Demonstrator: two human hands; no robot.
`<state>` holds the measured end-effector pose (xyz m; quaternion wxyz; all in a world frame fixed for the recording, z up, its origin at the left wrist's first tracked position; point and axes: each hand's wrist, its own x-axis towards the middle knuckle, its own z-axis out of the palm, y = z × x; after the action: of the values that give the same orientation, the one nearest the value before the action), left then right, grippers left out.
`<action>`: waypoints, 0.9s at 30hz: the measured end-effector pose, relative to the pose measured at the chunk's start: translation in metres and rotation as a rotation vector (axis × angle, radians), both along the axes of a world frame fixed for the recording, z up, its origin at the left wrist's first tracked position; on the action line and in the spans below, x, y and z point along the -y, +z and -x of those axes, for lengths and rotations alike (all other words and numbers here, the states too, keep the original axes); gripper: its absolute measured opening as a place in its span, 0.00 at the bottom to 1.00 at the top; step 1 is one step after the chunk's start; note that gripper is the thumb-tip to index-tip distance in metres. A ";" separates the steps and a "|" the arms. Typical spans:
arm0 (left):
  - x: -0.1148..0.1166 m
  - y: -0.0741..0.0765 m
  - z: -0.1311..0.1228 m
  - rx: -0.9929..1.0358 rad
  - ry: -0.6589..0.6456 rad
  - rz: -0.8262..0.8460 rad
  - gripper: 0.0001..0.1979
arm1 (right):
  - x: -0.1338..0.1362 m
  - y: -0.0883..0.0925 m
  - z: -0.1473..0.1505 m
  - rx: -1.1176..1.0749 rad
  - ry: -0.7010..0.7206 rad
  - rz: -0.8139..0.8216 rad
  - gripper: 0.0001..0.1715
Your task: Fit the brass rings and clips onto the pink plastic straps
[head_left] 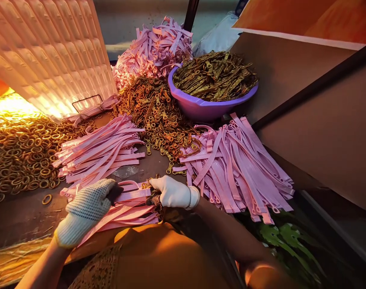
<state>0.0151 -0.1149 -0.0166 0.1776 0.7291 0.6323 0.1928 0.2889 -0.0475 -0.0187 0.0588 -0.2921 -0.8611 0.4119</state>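
My left hand [91,204], in a knit glove with dotted grip and dark fingertips, is closed on a pink strap [135,194] just above the table's near edge. At the strap's right end, my right hand [173,192], in a white glove, is closed around gold-coloured metal links [147,184]; its fingertips are partly hidden. Beneath both hands lies a loose bunch of pink straps [125,214]. Farther up the table, a stack of pink straps [101,148] rests beyond my left hand. A larger fanned pile of straps [240,168] lies to the right of my right hand.
A heap of gold links [153,112] covers the table's middle, with gold rings [23,152] at left. Behind stands a purple basin [201,108] of gold chain pieces, beside another strap heap [159,48]. A ribbed translucent panel [56,52] rises at left; cardboard [318,112] borders the right.
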 end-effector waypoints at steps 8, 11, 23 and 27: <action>-0.021 -0.045 -0.035 -0.179 -0.235 -0.146 0.20 | -0.022 0.014 -0.015 0.272 -0.022 -0.442 0.15; -0.017 -0.057 -0.051 -0.268 -0.247 -0.083 0.23 | -0.055 0.009 0.002 0.383 -0.290 -0.482 0.14; 0.029 -0.069 -0.049 -0.411 -0.035 0.087 0.32 | -0.093 -0.014 0.092 0.609 -0.718 -0.444 0.17; 0.024 -0.092 -0.054 -0.357 0.107 0.031 0.32 | -0.095 -0.013 0.080 0.568 -0.681 -0.390 0.15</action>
<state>0.0695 -0.1391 -0.1087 0.0633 0.7143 0.6944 0.0596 0.2088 0.0470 -0.0319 0.0065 -0.6419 -0.7596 0.1042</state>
